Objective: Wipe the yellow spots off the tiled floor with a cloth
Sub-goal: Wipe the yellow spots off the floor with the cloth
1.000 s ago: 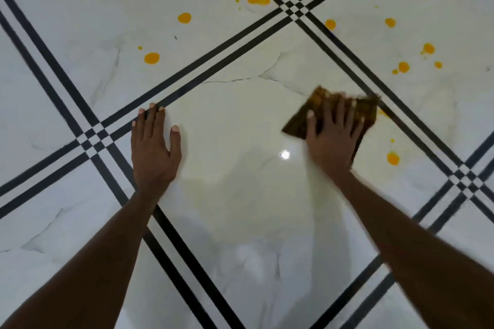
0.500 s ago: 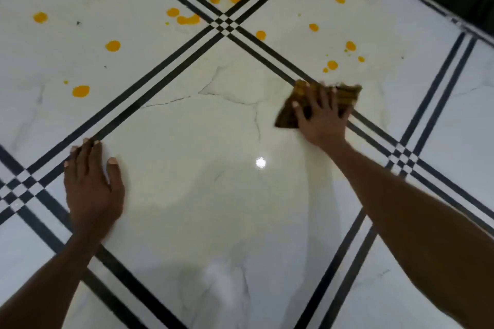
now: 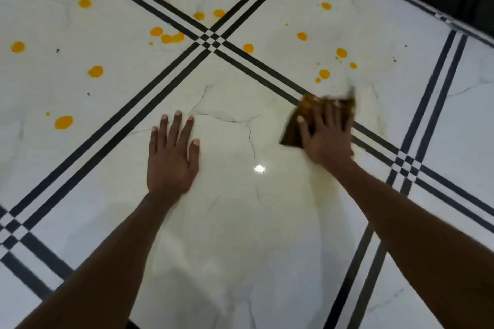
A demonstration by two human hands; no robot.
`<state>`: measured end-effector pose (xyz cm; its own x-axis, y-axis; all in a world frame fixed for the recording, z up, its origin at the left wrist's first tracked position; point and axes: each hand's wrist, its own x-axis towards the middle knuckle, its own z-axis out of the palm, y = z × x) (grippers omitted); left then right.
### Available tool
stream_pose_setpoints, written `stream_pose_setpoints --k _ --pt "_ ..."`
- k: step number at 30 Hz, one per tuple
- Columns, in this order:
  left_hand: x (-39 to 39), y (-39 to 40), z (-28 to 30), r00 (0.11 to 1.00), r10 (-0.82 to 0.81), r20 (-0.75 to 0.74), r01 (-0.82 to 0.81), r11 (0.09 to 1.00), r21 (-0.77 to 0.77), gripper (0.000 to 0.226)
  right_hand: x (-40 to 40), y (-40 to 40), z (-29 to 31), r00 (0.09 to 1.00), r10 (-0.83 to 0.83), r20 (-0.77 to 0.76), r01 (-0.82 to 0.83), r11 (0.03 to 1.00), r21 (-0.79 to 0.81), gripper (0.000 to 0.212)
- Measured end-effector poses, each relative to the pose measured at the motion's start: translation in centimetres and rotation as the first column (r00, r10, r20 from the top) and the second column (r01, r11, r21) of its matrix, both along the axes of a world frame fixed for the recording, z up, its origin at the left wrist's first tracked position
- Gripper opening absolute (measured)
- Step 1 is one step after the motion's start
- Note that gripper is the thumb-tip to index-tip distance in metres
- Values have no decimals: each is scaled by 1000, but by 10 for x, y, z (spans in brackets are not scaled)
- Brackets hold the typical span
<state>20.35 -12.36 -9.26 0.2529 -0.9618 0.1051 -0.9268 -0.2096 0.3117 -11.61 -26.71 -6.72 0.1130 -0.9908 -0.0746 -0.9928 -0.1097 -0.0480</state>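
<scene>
Wiping's underway — right hand [image 3: 327, 136] presses the brown cloth [image 3: 307, 112] flat, left hand [image 3: 171, 153] splayed on the tiled floor [image 3: 240, 222], grip released. Next push: yellow spots [image 3: 324, 74] just ahead.

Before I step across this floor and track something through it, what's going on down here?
A person is wiping yellow spots off the white tiled floor. The right hand presses a brown folded cloth flat on the tile by the black border lines, while the left hand rests flat on the floor. Many round yellow spots remain on the tiles beyond both hands.
</scene>
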Motion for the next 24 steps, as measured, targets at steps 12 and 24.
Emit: stream_pose_setpoints --k 12,24 --pt "0 -3 8 999 7 -31 -6 999 52 58 119 41 1 934 334 126 -345 935 80 81" --pt "1 -5 7 999 22 -29 -20 998 59 57 161 65 -8 696 685 215 -687 722 -76 63"
